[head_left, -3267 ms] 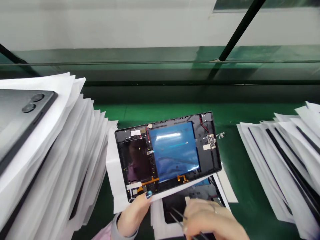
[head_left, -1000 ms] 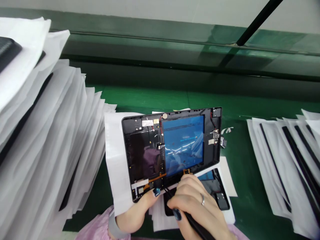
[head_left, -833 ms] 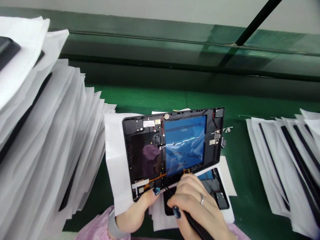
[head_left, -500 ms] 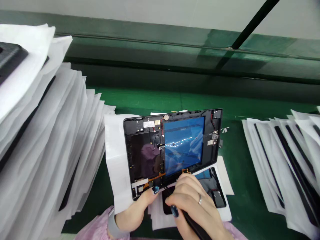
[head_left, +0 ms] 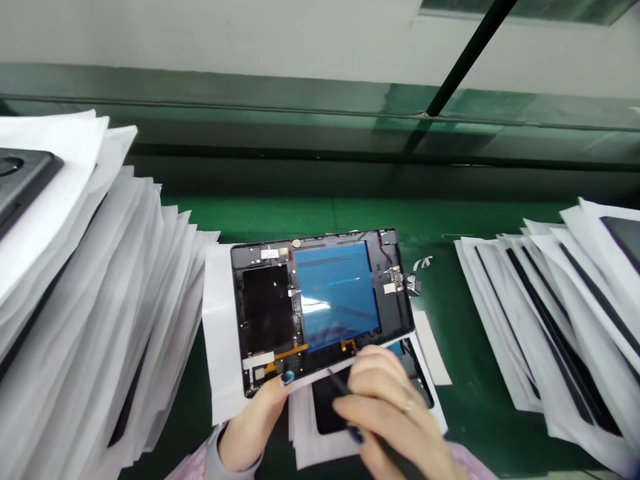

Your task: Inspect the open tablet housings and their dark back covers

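Note:
An opened tablet (head_left: 390, 307) is tilted toward me, its inside showing a blue film-covered panel (head_left: 335, 293), a dark panel (head_left: 267, 307), orange flex cables and small boards. My left hand (head_left: 263, 413) grips its lower left edge, thumb on top and the other fingers hidden underneath. Close to the lower edge, my right hand (head_left: 390, 407) is closed around a slim black pointed tool, by its look tweezers (head_left: 337, 380). The tip points at the tablet's lower edge; whether it touches cannot be made out. Beneath lies a second opened tablet (head_left: 327, 410) on white sheets.
A tall stack of tablets between white sheets (head_left: 115, 300) leans at the left. Another such stack (head_left: 540, 320) stands at the right. A small silver connector piece (head_left: 414, 285) protrudes beside the tablet's right edge. The green table (head_left: 310, 213) ends at a back ledge.
The tablet has tilted flatter and shifted left in view. The right hand's tool tip has drawn slightly away from the tablet's lower edge. The camera view has shifted too.

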Demonstrator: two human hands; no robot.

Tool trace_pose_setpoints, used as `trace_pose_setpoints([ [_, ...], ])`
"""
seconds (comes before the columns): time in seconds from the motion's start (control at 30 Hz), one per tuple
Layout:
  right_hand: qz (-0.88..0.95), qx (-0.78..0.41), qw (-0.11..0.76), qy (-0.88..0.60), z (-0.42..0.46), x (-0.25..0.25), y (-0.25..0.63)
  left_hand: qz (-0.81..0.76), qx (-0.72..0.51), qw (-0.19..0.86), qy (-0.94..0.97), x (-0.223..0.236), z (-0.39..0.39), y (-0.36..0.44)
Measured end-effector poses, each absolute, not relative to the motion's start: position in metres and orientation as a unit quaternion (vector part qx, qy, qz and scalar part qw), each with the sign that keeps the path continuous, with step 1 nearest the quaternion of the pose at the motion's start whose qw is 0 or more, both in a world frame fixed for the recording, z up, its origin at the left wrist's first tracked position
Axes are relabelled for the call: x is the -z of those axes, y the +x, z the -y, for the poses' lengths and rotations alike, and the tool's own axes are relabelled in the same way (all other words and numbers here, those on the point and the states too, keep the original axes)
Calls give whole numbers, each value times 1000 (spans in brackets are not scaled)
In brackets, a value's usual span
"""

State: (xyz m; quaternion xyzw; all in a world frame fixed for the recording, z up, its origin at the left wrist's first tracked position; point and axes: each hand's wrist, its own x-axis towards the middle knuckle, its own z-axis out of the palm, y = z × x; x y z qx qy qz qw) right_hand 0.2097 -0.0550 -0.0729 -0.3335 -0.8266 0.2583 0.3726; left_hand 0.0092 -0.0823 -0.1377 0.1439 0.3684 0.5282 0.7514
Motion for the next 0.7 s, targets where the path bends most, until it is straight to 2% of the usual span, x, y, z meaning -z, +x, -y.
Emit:
trace_pose_setpoints([
  [0.07,791,-240,414,-382,56,69,230,-359,-544,745,142,133,78,12],
  [0.13,709,-189,448,-511,57,69,255,-345,-566,739,123,127,74,15],
  [0.2,610,-131,447,-641,55,77,282,-322,-591,733,95,124,71,15],
  [0.23,587,-101,425,-682,52,85,298,-308,-605,730,84,123,70,15],
  [0.27,607,-79,366,-701,47,95,314,-296,-616,726,77,123,70,15],
  [0.37,692,-26,243,-679,30,132,362,-271,-631,725,62,127,71,12],
  [0.5,734,-60,189,-650,19,157,389,-279,-617,734,43,134,74,8],
  [0.57,710,-98,207,-666,25,148,380,-288,-619,730,36,137,75,7],
  [0.63,654,-149,264,-693,34,130,362,-292,-626,722,33,137,75,8],
  [0.7,567,-235,367,-699,39,113,343,-295,-626,721,23,136,75,9],
])
